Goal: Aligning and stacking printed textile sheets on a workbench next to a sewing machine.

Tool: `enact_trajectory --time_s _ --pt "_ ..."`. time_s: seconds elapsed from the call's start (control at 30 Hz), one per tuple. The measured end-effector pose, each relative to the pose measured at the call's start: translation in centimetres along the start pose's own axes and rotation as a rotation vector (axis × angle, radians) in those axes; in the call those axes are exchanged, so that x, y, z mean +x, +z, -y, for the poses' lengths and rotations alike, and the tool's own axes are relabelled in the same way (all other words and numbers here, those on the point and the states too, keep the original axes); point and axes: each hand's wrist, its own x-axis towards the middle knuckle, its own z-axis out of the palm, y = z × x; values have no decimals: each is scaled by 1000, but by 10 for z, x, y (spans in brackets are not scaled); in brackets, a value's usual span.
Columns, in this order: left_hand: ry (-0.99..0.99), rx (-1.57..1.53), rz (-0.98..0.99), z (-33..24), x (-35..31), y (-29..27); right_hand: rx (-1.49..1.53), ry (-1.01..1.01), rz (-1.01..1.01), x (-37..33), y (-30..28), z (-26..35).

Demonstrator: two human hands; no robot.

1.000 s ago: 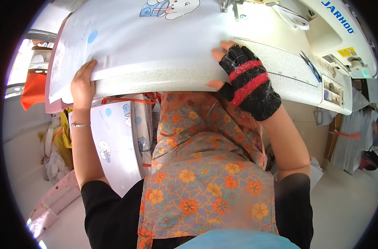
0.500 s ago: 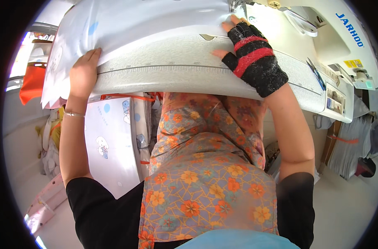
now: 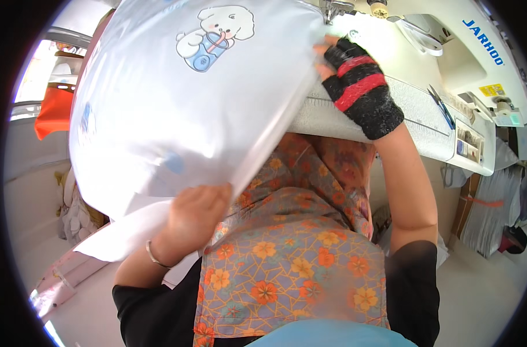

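A shiny white sheet (image 3: pixel 142 92), printed with a cartoon puppy holding a blue cup, spreads over the left of the sewing machine's bed and hangs toward my lap. My left hand (image 3: pixel 200 211) is closed on its near edge, low beside the flowered apron. My right hand (image 3: pixel 359 87), in a black and red striped fingerless glove, has its fingertips gathered at the sheet's right edge, just short of the presser foot (image 3: pixel 332 10). The sheet hides the left part of the bed and whatever lies under it.
The white sewing machine (image 3: pixel 477 58) arches over the right side. Thread snips (image 3: pixel 441 108) lie on its bed, beside a small compartment (image 3: pixel 467 143) of bobbins. An orange pouch (image 3: pixel 54 113) hangs at the left. A strapped stack of sheets (image 3: pixel 486 217) stands at the lower right.
My left hand has swung down and right toward my lap, drawing the sheet's edge with it over the bed's ruler. My right hand has shifted slightly, staying near the presser foot.
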Motion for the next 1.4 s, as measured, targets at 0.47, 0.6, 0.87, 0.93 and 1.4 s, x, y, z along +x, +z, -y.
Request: enact_trajectory --time_s 0.47,0.6,0.87,0.93,1.4 --pt "167 -285 299 -52 71 44 296 241 -62 -90 -35 70" --pt "144 -233 101 -70 83 76 1140 773 120 -149 -11 108" --pt "187 -18 74 -48 118 43 1414 1105 230 -154 34 126" --pt "195 96 -404 -15 156 26 1453 1108 215 -153 27 132" --pt "86 102 -513 64 258 49 1191 967 81 -100 2 112"
